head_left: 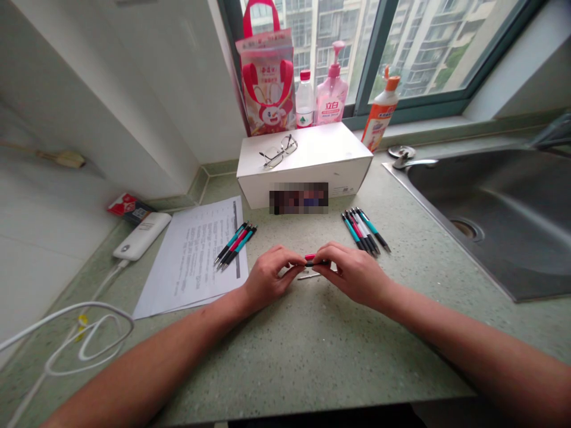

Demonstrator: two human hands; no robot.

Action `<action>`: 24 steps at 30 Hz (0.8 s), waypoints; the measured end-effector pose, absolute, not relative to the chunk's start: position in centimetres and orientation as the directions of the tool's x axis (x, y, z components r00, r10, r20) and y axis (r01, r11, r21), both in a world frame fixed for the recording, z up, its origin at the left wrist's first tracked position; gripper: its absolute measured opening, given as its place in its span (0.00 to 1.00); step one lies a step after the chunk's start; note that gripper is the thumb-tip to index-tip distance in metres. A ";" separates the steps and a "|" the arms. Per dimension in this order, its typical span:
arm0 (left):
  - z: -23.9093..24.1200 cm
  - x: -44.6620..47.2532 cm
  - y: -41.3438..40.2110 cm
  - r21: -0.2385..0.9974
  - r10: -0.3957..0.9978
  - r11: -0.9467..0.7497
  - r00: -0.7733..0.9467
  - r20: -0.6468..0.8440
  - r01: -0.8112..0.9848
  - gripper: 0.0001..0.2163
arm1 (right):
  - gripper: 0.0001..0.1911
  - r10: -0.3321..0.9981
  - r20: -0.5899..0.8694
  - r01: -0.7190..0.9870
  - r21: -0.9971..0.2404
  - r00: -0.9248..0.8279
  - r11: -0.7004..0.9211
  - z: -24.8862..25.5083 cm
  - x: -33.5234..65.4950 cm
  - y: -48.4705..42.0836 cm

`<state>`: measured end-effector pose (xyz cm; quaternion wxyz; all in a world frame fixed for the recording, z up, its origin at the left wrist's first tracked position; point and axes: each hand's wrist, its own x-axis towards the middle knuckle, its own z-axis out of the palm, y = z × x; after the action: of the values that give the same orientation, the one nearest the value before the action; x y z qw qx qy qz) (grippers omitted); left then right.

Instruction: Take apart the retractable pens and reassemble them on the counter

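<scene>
Between my two hands is a red and black pen (310,258), held level just above the counter. My left hand (273,272) pinches its left end, and my right hand (352,270) grips the right end; the fingers cover most of it. Below the pen lies a thin metallic rod, perhaps a refill (309,276), on the counter. Left of my left hand, several teal, red and black pens (235,245) rest on printed sheets (187,261). Beyond my right hand, another group of several teal, red, white and black pens (363,230) lies side by side.
A white box (307,151) with eyeglasses (279,153) on top stands behind. Bottles (331,95) and a red bag (268,89) are by the window. At right is a steel sink (499,220). A white power bank (141,236) with a looped cable (96,339) sits at left.
</scene>
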<state>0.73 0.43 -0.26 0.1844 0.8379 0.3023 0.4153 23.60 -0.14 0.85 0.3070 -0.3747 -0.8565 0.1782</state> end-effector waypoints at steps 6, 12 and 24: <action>0.1 1.0 0.1 0.535 0.633 -0.774 0.452 0.629 0.339 0.03 | 0.10 0.788 0.343 0.524 -0.601 -0.512 0.603 1.0 23.3 -0.5; 0.3 1.0 0.1 0.536 0.642 -0.766 0.441 0.627 0.354 0.03 | 0.09 0.800 0.290 0.509 -0.646 -0.525 0.569 1.1 23.1 -0.6; 0.2 0.9 0.1 0.519 0.624 -0.782 0.454 0.636 0.347 0.03 | 0.14 0.845 0.176 0.585 -0.650 -0.504 0.485 1.1 23.2 -0.5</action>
<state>0.94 0.13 0.16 0.1592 0.8377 0.2896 0.4349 23.21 -0.53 1.07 0.2457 -0.4330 -0.8258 0.2648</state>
